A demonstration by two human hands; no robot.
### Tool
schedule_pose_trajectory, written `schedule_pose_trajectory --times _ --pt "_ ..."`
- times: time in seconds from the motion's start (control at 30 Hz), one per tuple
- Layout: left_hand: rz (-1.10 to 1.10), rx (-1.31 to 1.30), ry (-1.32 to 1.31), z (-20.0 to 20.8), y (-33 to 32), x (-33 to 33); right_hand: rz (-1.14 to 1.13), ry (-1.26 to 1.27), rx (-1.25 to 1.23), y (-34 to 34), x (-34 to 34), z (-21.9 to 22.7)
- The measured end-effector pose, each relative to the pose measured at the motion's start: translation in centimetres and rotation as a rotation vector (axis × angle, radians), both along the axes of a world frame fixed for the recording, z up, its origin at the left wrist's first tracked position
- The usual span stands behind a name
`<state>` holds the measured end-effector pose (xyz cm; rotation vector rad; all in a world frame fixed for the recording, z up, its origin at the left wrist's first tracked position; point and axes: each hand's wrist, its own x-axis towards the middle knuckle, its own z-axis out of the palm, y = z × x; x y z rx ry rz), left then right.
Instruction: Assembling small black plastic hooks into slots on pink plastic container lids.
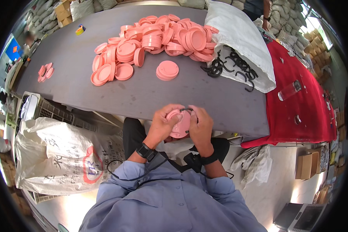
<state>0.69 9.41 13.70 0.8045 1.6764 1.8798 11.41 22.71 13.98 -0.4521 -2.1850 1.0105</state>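
Just off the table's near edge, my left hand (pixel 163 123) is closed around a round pink lid (pixel 183 128), its thumb across the lid's face. My right hand (pixel 202 127) is closed at the lid's right side, gripping a thin black curved strap (pixel 187 109). One part of the strap shows at the lid's far rim, and a dark end appears lower on the lid's right; my right fingers hide what lies between. Beyond my hands, a small stack of pink lids (pixel 168 70) rests on the table. Loose black straps (pixel 241 66) spill from the mouth of a white sack (pixel 236 29).
A large heap of pink lids (pixel 152 40) covers the grey table's (pixel 116 94) far middle. Several pink pieces (pixel 45 72) and a yellow tape roll (pixel 80 30) lie left. A red cloth (pixel 301 112) holds a clear bottle (pixel 289 91). A person (pixel 255 9) stands far right.
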Motion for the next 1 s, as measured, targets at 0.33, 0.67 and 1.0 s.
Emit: schedule_pose_trajectory --times 0.33,0.67,1.0 --pt "0.048 0.026 -0.041 0.7 -1.4 -1.6 0.035 0.118 0.007 -3.0 0.3 0.5" --pt "0.132 0.039 -0.118 1.2 -1.6 -2.5 0.368 0.172 0.282 -2.7 0.9 2.1" --pt "0.209 0.002 -0.054 0.8 -1.2 -1.3 0.296 0.158 0.301 -3.6 0.7 1.0"
